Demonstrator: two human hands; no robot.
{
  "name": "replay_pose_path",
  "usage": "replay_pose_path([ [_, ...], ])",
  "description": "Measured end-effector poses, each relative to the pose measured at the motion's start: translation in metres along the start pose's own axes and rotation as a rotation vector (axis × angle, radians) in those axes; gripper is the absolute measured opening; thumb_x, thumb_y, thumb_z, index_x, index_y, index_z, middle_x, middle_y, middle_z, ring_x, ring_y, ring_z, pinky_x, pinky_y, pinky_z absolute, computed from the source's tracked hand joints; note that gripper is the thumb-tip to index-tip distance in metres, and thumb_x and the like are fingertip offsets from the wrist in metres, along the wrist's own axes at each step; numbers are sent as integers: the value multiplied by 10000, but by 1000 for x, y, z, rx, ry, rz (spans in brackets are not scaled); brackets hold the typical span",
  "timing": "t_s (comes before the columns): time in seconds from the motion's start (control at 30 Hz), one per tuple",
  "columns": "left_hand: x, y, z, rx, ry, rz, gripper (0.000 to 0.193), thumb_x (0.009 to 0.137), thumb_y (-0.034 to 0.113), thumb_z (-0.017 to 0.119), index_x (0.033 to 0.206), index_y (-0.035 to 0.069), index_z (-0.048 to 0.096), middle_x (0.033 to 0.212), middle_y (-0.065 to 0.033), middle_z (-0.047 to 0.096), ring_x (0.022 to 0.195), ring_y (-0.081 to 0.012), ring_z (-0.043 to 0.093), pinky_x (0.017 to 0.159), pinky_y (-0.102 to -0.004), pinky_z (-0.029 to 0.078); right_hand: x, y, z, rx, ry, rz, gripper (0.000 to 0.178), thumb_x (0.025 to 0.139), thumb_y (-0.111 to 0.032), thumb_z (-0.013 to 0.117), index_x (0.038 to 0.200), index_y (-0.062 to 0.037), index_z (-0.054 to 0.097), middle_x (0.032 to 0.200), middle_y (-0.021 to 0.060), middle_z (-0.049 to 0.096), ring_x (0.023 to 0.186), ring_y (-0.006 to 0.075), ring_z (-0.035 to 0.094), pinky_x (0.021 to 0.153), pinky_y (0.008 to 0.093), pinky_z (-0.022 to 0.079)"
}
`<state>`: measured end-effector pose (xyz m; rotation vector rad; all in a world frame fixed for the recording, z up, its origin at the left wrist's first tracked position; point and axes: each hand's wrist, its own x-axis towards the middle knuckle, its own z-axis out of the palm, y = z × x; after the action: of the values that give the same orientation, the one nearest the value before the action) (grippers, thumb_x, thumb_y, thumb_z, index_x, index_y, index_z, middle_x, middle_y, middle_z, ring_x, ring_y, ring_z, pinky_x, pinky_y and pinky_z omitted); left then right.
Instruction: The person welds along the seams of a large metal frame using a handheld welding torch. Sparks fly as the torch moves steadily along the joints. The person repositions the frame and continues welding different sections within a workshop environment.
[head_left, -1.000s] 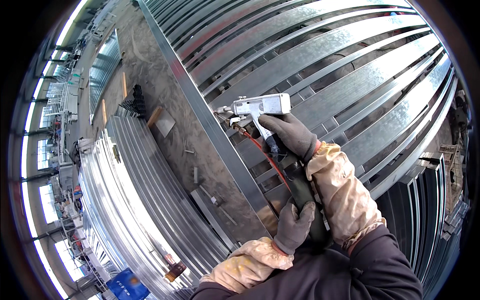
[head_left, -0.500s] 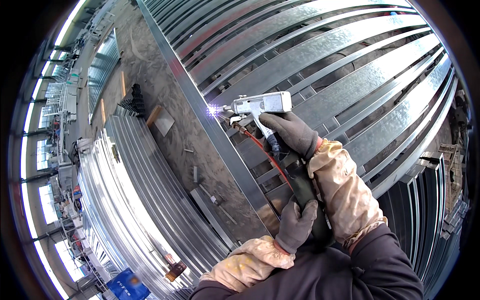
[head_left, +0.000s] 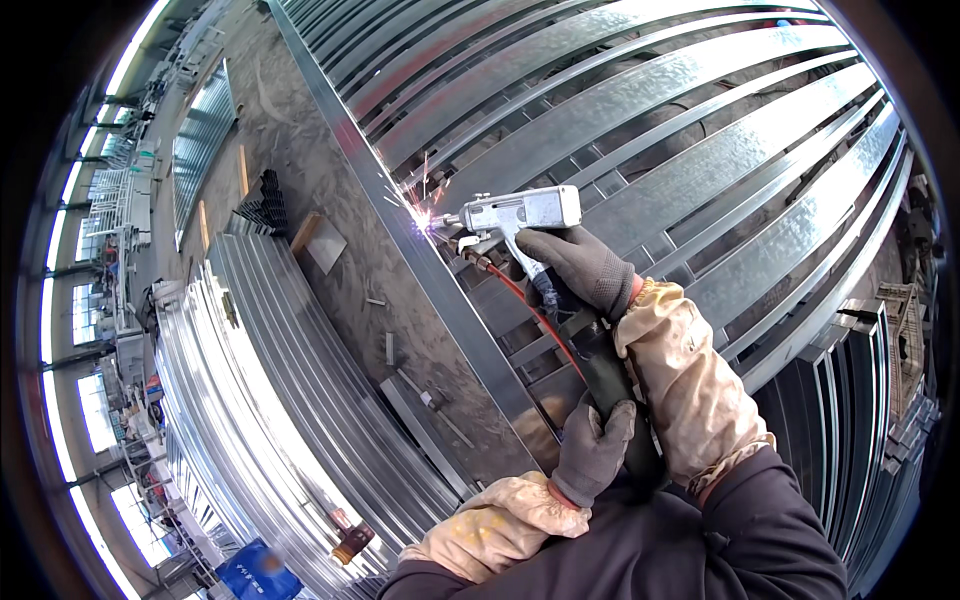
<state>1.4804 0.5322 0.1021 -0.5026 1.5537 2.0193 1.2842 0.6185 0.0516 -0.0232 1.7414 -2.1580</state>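
Note:
My right hand [head_left: 590,272], in a grey glove, is closed round the handle of a white welding gun [head_left: 525,208]. The gun's nozzle points left at a joint where a metal slat meets the long edge rail [head_left: 455,305] of a galvanized frame. A bright violet-white glow with orange sparks [head_left: 425,215] bursts at the tip. My left hand [head_left: 595,450], also gloved, grips the dark sleeved cable [head_left: 608,375] below the gun. An orange-red hose [head_left: 540,318] runs from under the nozzle down along that cable. Its lower end is hidden near my body.
Wide slats [head_left: 690,120] of the frame stretch off to the upper right. Stacked metal profiles [head_left: 300,370] lie at the left, with a blue bag [head_left: 258,572] near their lower end. Small offcuts [head_left: 390,348] litter the floor between. More dark profiles [head_left: 800,420] stand at the right.
The sparks have grown into a spray of orange streaks above the tip. The gun's tip has shifted very slightly down along the rail; both hands keep their grip.

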Motion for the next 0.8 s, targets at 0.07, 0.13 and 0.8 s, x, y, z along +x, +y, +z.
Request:
replay_pose_path([
  [0.07,0,-3,2,-10,28,30,112,903,105,603,914,10,545,661,-3,541,549,-61,471,482,-232,385,-2,-2,1,41,-9,28,470,918,-381,584,1168,16,590,953,62,649,840,128,622,757,277,507],
  [0.13,0,-5,-2,3,-9,-21,108,912,75,573,992,12,537,711,-2,544,591,-67,480,515,-229,391,-4,-5,1,83,-5,47,465,920,-369,582,1170,23,581,928,55,635,781,111,620,701,265,517],
  [0.8,-10,-11,4,6,17,13,122,905,121,610,888,13,553,645,-4,553,546,-63,478,487,-243,386,-27,-35,5,202,-62,182,445,929,-320,580,1188,42,557,896,79,658,704,102,615,613,250,527],
])
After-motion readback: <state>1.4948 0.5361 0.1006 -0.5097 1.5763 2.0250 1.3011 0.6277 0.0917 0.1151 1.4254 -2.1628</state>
